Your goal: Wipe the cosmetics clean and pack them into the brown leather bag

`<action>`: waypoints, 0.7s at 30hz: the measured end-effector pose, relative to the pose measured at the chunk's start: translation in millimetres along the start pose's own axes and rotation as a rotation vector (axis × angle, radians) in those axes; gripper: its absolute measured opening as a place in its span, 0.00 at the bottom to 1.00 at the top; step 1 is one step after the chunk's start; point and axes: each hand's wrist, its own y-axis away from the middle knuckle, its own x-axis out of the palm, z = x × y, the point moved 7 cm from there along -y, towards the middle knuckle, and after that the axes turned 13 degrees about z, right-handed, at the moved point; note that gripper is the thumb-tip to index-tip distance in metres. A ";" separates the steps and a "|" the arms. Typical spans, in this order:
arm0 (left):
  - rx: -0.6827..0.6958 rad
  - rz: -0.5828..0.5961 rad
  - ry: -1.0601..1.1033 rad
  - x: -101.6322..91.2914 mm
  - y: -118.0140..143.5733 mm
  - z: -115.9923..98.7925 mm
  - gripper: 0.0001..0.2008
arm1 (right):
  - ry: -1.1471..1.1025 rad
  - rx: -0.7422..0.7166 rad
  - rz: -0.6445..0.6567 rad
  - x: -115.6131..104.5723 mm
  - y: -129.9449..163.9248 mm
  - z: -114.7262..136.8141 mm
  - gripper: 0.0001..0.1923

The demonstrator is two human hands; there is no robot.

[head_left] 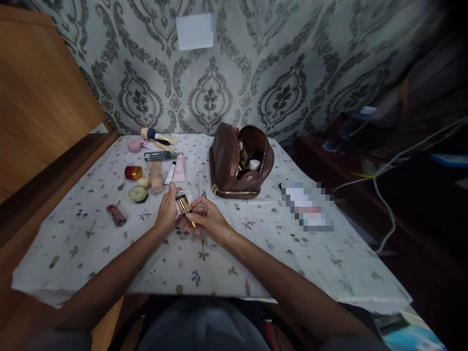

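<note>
Over the middle of the table, a small shiny gold cosmetic bottle (183, 204) is tilted between my two hands. My left hand (168, 209) closes on its upper end from the left, near a pale or clear part. At the lower end, the thumb and fingers of my right hand (210, 219) pinch the gold part. Just beyond my left hand lie a pink tube (179, 168), a small white tube (170, 173) and a beige tube (155, 176). Behind my right hand stands a brown makeup bag (228, 161), unzipped, with a white-lidded jar (254, 165) and other items inside.
Left of my hands are a green-lidded jar (138, 194), a red-and-gold jar (133, 172) and a dark red bottle (117, 215). A dark green bottle (159, 155) and a pink round case (134, 146) lie farther back. A pixelated flat object (307, 206) lies at right.
</note>
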 end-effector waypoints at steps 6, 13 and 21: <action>0.075 0.208 -0.014 24.1 11.2 -13.1 0.32 | -0.027 -0.019 -0.136 -13.5 0.3 1.0 0.35; 0.143 0.408 0.166 41.0 15.0 -28.4 0.26 | 0.127 0.064 -0.234 -20.9 3.9 1.8 0.40; 0.277 0.468 -0.151 35.4 13.0 -37.4 0.25 | 0.324 -0.169 -0.352 -30.5 12.9 34.4 0.26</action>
